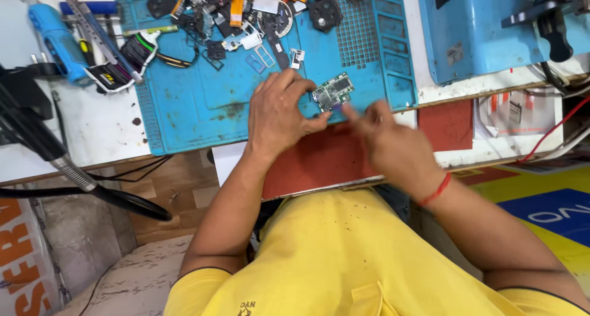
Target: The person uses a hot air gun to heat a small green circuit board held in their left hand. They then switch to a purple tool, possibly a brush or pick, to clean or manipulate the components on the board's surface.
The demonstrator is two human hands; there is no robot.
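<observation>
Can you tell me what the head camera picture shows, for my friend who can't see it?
A person in a yellow shirt holds a small green circuit board with the left hand over a blue work mat, while the right hand, blurred, touches its lower edge. Loose phone parts lie scattered at the mat's far end.

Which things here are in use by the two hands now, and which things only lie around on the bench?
In use:
- small green circuit board, held by the left hand
- right hand, fingertips at the board's lower edge
- blue work mat under the board

Lying about:
- heap of loose phone parts
- blue handheld tool
- blue machine
- red mat
</observation>
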